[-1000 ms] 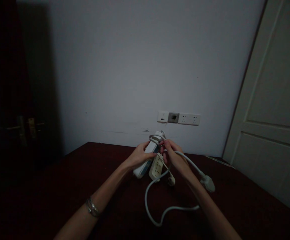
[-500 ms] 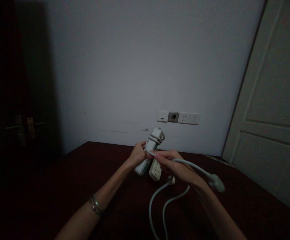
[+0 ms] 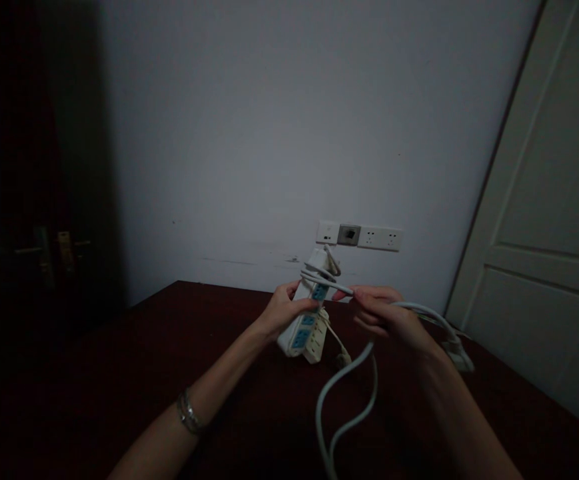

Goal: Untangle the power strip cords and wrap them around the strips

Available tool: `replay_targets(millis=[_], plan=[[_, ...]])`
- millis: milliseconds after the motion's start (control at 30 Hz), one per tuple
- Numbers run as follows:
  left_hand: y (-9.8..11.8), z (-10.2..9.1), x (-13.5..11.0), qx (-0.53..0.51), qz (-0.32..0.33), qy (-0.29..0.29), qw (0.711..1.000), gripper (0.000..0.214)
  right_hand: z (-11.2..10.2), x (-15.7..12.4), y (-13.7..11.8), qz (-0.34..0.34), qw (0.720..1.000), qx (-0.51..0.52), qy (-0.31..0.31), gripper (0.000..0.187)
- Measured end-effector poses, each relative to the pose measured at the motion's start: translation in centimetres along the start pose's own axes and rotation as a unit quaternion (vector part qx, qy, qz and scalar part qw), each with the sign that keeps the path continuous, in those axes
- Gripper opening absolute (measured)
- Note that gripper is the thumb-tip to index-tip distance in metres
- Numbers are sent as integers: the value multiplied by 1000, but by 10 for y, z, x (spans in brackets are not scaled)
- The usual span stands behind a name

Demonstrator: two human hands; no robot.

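Observation:
My left hand (image 3: 285,309) is closed around a white power strip (image 3: 292,331) with blue sockets, held tilted above the table. A white power cord (image 3: 340,287) loops around the strip's upper end. Pinched between the fingers of my right hand (image 3: 382,312) is that cord, drawn out to the right. A plug (image 3: 459,355) dangles from the cord past my right hand. More cord hangs below in a long loop. Behind the held strip, partly hidden, is a second off-white power strip (image 3: 317,340), with a smaller plug (image 3: 343,359) beside it.
The dark red table (image 3: 229,387) runs back to a pale wall. Wall sockets (image 3: 380,238) and a grey switch plate (image 3: 349,235) sit just above it. At right stands a light panelled door (image 3: 544,267); door handles (image 3: 65,248) show at the dark left.
My right hand has moved right, pulling the cord away from the strip. The strip has turned so its blue sockets show. The dangling plug has shifted right too.

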State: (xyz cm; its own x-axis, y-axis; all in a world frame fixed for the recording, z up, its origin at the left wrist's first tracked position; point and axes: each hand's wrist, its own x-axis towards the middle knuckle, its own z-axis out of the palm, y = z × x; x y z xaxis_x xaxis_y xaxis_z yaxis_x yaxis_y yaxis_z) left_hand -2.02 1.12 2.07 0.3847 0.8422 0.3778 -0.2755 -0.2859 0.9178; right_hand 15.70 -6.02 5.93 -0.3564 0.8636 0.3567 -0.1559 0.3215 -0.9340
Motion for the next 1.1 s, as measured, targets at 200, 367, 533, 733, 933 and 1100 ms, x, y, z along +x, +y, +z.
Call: replay_targets(millis=[200,367,533,733,933,1100], plan=[[3,-1,-5,-99,-44,1,994,23,-15,4,2,59,991,-117,-23,38],[-2,-1,-7,-175,-55,-69,981,29,-28,8,8,70,983,-168,-3,42],[-4,1,-10,-222,-63,-134,964,43,-34,15,20,41,977,-207,-20,45],[-1,1,-10,-232,-80,-157,957,55,-30,25,33,-38,974,-221,-22,40],[2,1,-9,-252,-83,-191,945,60,-23,30,46,-41,992,-102,-60,43],[-3,3,-12,-282,-109,-203,931,63,-20,28,50,-1,990,-67,-126,45]])
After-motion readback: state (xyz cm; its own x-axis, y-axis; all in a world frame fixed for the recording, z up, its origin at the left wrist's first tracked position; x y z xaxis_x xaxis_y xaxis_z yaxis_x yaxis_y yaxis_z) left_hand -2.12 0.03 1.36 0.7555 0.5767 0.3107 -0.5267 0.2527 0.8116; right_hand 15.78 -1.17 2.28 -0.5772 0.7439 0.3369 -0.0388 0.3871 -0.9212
